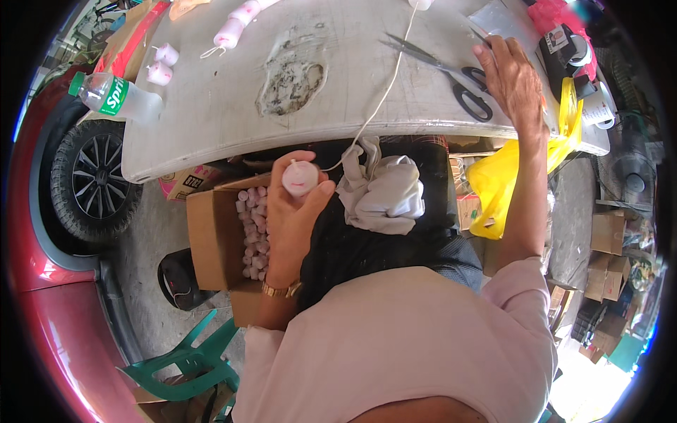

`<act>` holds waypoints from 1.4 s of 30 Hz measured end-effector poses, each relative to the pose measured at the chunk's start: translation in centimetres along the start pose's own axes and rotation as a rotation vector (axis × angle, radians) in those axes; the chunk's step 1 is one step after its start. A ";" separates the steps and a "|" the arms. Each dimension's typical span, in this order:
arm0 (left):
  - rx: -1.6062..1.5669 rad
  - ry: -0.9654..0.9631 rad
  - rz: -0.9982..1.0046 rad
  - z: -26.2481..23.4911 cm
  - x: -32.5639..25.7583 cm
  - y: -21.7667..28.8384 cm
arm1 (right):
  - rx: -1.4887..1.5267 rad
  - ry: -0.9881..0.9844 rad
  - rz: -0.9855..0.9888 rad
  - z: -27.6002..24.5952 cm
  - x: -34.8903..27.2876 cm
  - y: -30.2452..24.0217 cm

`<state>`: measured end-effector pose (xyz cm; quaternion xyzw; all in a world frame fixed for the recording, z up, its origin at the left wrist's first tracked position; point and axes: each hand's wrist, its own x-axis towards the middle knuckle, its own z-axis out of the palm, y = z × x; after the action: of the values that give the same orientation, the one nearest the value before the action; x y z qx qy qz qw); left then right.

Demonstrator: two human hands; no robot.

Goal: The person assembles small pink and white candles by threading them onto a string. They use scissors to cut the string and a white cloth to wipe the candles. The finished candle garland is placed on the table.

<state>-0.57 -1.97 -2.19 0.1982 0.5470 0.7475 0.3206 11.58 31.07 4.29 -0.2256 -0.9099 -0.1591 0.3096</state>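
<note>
In my left hand (pixel 285 218) I hold a short, pale pink candle (pixel 300 178) with its round end facing up, fingers and thumb wrapped around it. A white cord (pixel 384 95) runs from beside this candle up across the table to a white piece at the far edge. Over the table's right part, my right hand (pixel 513 81) has its fingers curled together. A thin dark tip shows past them, but the thing itself is mostly hidden. Just left of that hand lie black-handled scissors (pixel 451 70), blades apart. A crumpled pale grey cloth (pixel 384 190) rests on my lap.
More pink candles (pixel 161 72) stand on the worn white table (pixel 211 120), near a green-capped bottle (pixel 113 95). Below is a cardboard box (pixel 211 240) full of small pink candles. A yellow plastic bag (pixel 493 183) hangs at right. A green chair (pixel 187 359) and red vehicle (pixel 63 317) are left.
</note>
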 end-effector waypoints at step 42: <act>0.583 -0.051 0.826 4.3 1.2 -0.2 | 1.341 -0.063 0.057 -6.9 -5.9 -17.9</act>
<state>1.41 1.84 -1.10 0.4973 0.6011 0.6230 -0.0573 9.99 11.10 3.12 -0.0132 -0.8140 0.4555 0.3602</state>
